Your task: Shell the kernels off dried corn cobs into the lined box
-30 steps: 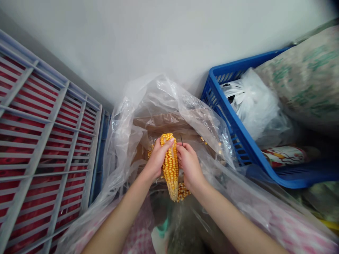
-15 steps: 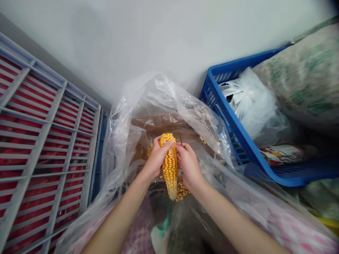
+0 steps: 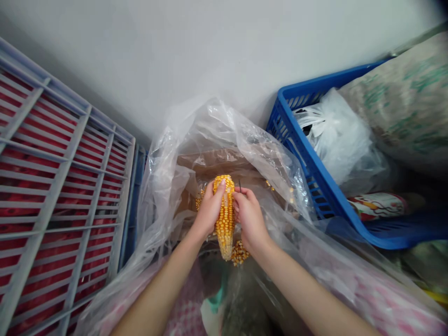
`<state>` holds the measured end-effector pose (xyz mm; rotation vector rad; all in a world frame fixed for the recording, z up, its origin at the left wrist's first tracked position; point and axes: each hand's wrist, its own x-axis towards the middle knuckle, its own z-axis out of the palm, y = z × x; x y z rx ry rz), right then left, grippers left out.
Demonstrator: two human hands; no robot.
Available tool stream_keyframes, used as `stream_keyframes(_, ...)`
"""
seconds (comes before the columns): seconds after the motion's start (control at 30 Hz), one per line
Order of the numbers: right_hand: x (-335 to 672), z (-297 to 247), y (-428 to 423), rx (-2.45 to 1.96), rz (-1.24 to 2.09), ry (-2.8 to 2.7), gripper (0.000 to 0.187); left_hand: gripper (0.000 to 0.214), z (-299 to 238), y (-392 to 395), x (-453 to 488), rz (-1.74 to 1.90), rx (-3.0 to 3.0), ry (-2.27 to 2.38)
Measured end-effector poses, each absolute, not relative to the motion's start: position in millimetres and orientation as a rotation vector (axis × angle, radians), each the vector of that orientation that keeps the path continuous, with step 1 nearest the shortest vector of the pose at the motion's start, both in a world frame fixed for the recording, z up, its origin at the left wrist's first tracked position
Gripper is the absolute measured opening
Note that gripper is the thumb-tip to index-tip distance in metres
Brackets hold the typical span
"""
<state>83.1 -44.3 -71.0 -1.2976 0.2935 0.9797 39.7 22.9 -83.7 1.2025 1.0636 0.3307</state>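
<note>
The left hand (image 3: 209, 209) is wrapped around the corn cob (image 3: 226, 221) above the open plastic bag (image 3: 159, 161), seemingly to steady it, while the right hand (image 3: 249, 215) pinches a thin dark tool (image 3: 240, 183) beside it.

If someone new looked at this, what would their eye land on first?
Probably the bright yellow, tapering corn cob at the centre, held by the left hand, while the right hand beside it holds a thin dark rod. Crumpled clear plastic sheeting spreads around them. A grey slatted plastic crate fills the left side, and a blue plastic basket stands at right.
</note>
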Motion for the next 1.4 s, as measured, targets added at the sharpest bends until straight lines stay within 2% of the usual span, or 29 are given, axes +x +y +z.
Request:
stream_keyframes(0.17, 84.7, -73.1, -45.8, -1.296, 0.977, 0.353, 0.015, 0.04, -83.4, 23.2, 38.7, 0.252, 1.614, 1.063)
stream_keyframes(0.57, 84.0, -70.7, -46.3, -1.25, 0.959, 0.427, 0.013, 0.05, -82.1, 20.4, 37.5, 0.181, 1.847, 1.032)
stream_keyframes(1.4, 77.4, -73.1, -45.9, -1.225, 0.985, 0.442, 0.018, 0.039, -77.9, 20.8, 40.0, 0.223, 1.76, 1.09)
